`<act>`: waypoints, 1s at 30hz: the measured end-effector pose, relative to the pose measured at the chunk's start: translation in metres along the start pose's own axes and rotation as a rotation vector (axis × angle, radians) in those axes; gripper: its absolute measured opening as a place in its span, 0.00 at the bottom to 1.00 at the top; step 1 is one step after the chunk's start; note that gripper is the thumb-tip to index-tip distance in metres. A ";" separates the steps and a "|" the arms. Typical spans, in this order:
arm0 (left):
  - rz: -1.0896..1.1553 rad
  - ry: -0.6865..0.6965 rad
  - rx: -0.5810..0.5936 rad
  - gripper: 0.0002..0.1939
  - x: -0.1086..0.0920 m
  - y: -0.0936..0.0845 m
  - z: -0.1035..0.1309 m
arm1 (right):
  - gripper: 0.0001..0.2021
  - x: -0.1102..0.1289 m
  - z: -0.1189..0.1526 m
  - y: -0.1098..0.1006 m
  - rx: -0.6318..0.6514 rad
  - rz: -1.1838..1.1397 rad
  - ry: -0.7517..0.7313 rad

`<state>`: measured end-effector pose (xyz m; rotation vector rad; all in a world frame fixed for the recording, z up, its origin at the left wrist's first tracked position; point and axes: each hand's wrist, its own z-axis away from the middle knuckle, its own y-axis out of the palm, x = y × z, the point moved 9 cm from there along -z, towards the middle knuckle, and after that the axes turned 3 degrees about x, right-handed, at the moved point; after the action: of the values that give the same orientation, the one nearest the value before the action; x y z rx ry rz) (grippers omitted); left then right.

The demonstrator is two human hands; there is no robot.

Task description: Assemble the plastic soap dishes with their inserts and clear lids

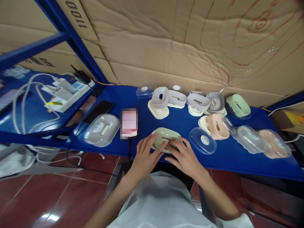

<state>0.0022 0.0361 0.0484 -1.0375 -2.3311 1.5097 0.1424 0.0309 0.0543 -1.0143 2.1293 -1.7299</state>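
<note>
A pale green oval dish [166,132] with a slot in its middle lies near the table's front edge. My left hand [148,153] rests on its left side, fingers spread, thumb and fingertips touching the rim. From the right, my right hand [181,153] reaches over the dish with its fingers bent at the slot; whether it pinches anything there is hidden. To the right of my hands lies a clear lid [203,140] with a round white label. Left of the dish is a phone [129,123] with a lit, blurred screen.
Grey dishes [198,103], a green dish [238,105] and a peach dish [217,126] stand on the blue table [142,118]. Lidded dishes sit at the right and a lidded grey dish [102,129] at the left. A power strip [71,95] with cables is farther left; cardboard stands behind.
</note>
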 end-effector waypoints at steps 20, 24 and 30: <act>0.193 0.074 0.106 0.17 0.016 0.012 -0.007 | 0.29 -0.007 -0.002 0.007 0.138 0.054 -0.133; 0.207 0.065 0.109 0.16 0.014 0.014 -0.006 | 0.25 -0.009 -0.026 -0.018 0.105 0.012 -0.177; 0.244 0.049 0.108 0.15 0.015 0.014 -0.006 | 0.24 -0.061 -0.197 -0.028 0.021 0.173 -0.059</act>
<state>0.0001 0.0535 0.0364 -1.3539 -2.1269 1.6518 0.0872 0.2204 0.1216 -0.8375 2.0904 -1.6184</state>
